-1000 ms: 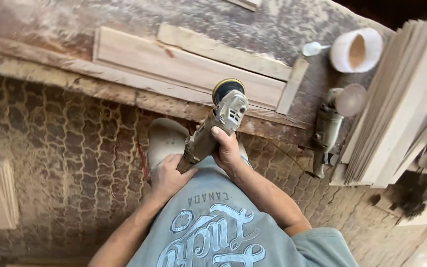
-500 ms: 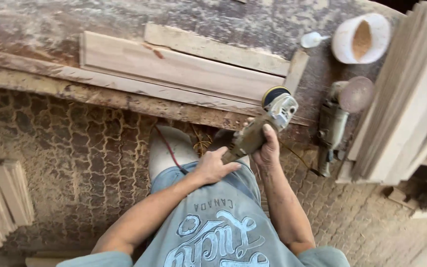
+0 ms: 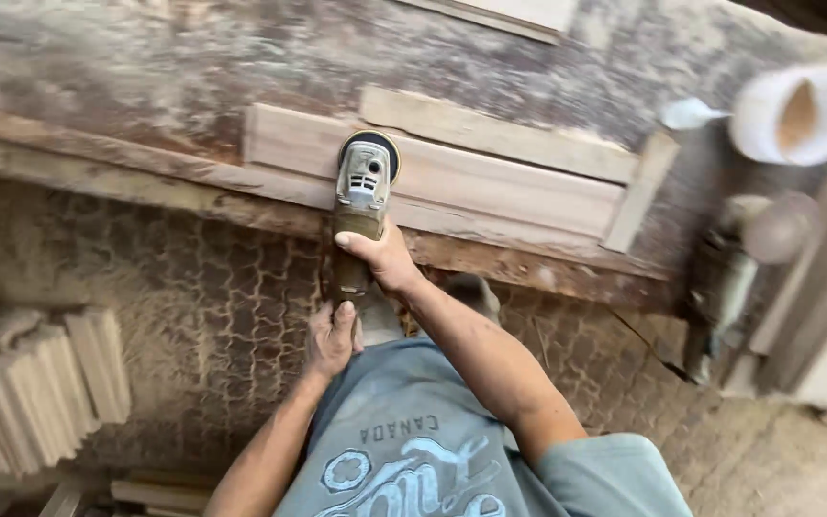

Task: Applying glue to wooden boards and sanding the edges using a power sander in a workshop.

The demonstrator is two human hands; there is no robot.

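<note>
Both hands, left hand [image 3: 330, 337] and right hand [image 3: 382, 257], grip clamped on the grinder [image 3: 361, 196]; white tub [image 3: 796, 113] shows brown contents.

Angle grinder [image 3: 364, 191]: grey head, olive-brown body, black disc guard. Board [image 3: 490, 182]: pale tan, fine grain lines. Surface [image 3: 193, 67]: weathered grey-brown, blotched with pale dust. Floor [image 3: 145, 316]: brown, interlocking paver pattern under sawdust. Shirt [image 3: 413, 450]: grey-blue, light blue lettering. Roll [image 3: 796, 113]: white, tan core.
</note>
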